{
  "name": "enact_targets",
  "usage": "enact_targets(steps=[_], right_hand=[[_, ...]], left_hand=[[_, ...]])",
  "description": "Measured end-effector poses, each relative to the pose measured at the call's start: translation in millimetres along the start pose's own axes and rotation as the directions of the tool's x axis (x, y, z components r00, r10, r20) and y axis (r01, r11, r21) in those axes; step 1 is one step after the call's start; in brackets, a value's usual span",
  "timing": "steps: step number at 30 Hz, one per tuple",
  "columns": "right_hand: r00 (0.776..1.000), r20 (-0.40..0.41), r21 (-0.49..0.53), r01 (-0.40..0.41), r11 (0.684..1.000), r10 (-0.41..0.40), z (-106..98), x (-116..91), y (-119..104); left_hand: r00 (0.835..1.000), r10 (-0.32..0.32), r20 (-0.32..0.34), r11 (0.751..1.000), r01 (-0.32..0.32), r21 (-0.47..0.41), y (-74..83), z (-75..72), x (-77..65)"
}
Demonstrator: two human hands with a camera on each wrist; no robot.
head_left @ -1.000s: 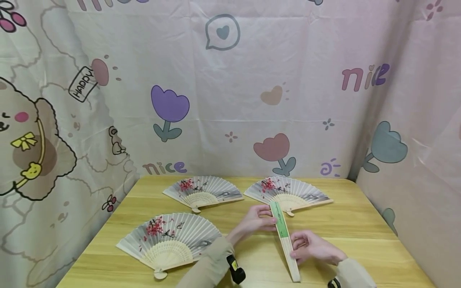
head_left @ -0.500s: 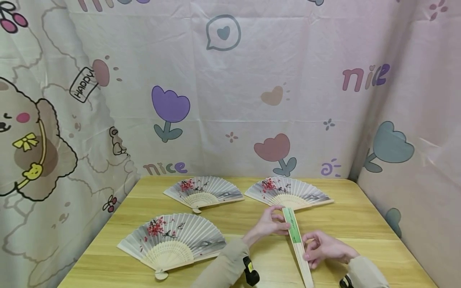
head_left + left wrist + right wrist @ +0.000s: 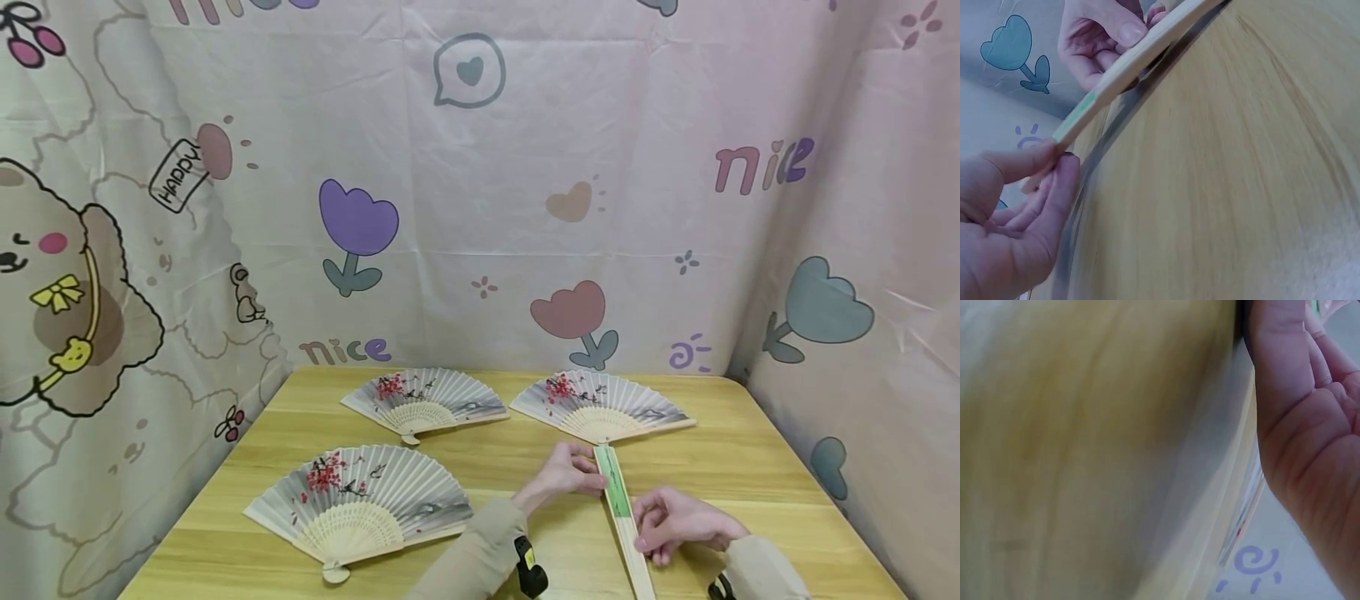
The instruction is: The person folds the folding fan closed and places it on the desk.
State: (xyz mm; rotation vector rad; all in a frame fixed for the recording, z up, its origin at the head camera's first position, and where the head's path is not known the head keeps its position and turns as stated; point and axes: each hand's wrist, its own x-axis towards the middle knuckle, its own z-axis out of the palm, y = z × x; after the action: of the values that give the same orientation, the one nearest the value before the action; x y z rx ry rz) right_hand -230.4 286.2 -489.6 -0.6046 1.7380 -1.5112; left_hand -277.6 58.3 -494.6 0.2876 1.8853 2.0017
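A folded hand fan [image 3: 621, 502] of pale slats, with a green band near its far end, slants over the right part of the table. My left hand [image 3: 567, 469] pinches it by the far end between thumb and fingers. Farther down its right side, my right hand [image 3: 678, 523] grips it, the thumb lying along the edge in the left wrist view. That view also shows the folded fan [image 3: 1125, 72] close over the wood. In the right wrist view my right hand [image 3: 1310, 419] fills the right side; the fan's near end is cut off in the head view.
Three spread fans with red blossoms lie on the wooden table [image 3: 247, 500]: a front left fan [image 3: 360, 508], a back left fan [image 3: 425, 404] and a back right fan [image 3: 603, 407], just beyond the folded fan's tip. A printed curtain [image 3: 465, 208] encloses the back and sides.
Both hands have carried the folded fan to the right and nearer my body. Its far end has dropped from over the back right fan to just in front of it.
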Motion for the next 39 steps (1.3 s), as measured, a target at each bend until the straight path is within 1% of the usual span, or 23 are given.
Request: enact_targets(steps=[5,11,16,22,26,32,39], right_hand=[[1.0,-0.022,-0.029,-0.022,0.999,0.021,1,0,-1],[0.998,-0.054,-0.064,-0.035,0.997,0.032,1,0,-1],[0.995,-0.085,-0.072,-0.059,0.996,0.053,2,-1,-2],[0.989,-0.134,-0.09,-0.081,0.993,0.069,4,-3,-3],[0.985,-0.153,-0.09,-0.089,0.992,0.075,5,-3,-4],[0.985,-0.154,-0.092,-0.089,0.992,0.074,5,-4,-4],[0.987,-0.151,-0.108,-0.062,0.992,0.046,2,-4,-4]], left_hand=[[1.0,-0.008,-0.01,0.998,0.009,0.065,0.0,2.1,-1.1],[1.0,-0.009,-0.028,0.995,0.012,0.097,0.9,2.9,-3.5],[0.999,0.01,-0.046,0.993,-0.004,0.116,0.9,4.0,-6.4],[0.996,0.047,-0.076,0.984,-0.034,0.174,-0.4,7.0,-7.2],[0.994,0.071,-0.086,0.98,-0.053,0.194,1.2,8.4,-8.7],[0.993,0.087,-0.08,0.977,-0.07,0.2,1.8,9.2,-10.6],[0.992,0.098,-0.08,0.985,-0.085,0.15,0.0,9.5,-12.3]])
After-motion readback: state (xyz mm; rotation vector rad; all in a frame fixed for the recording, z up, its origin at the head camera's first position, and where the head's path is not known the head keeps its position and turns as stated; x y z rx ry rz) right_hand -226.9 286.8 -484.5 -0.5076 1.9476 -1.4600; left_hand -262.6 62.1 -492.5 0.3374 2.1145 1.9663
